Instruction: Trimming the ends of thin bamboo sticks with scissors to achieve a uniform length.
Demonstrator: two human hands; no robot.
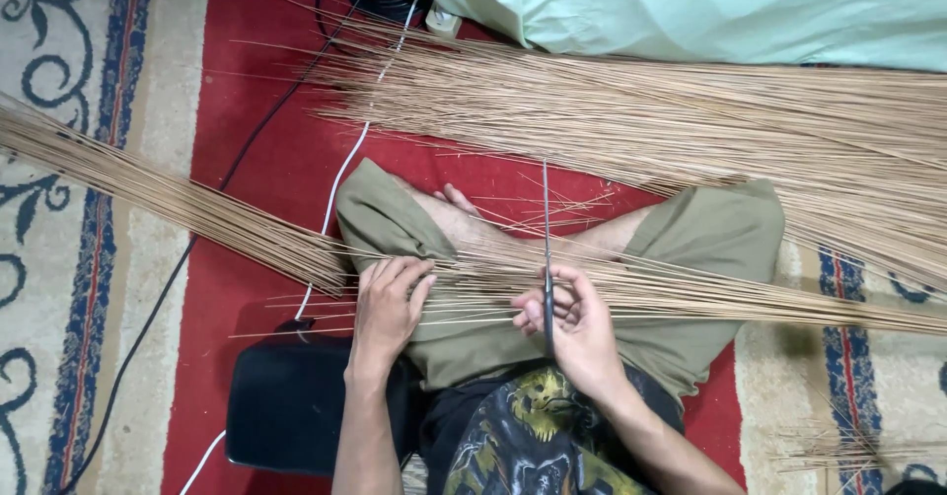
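Sticks [631, 293], thin and tan, lie in a bundle across the person's lap, running from the left knee out past the right knee onto the rug [69, 258]. Left hand [387, 303] rests palm-down on the bundle, fingers spread a little and curled over the sticks, pressing them against the olive shorts [710, 239]. Right hand [575, 325] is closed around the handle of a long, thin blade [546, 248], which stands across the sticks and points away from the body. A second bundle [168, 194] slants off to the left over the red mat [266, 140], touching the lap bundle near the left hand. A far bigger heap [691, 120] fans out beyond the crossed legs. A white cable [345, 165] and a black cable [148, 318] cross the mat. A black cushion [291, 406] sits just beside the left forearm, and pale green cloth [710, 7] lies at the top.
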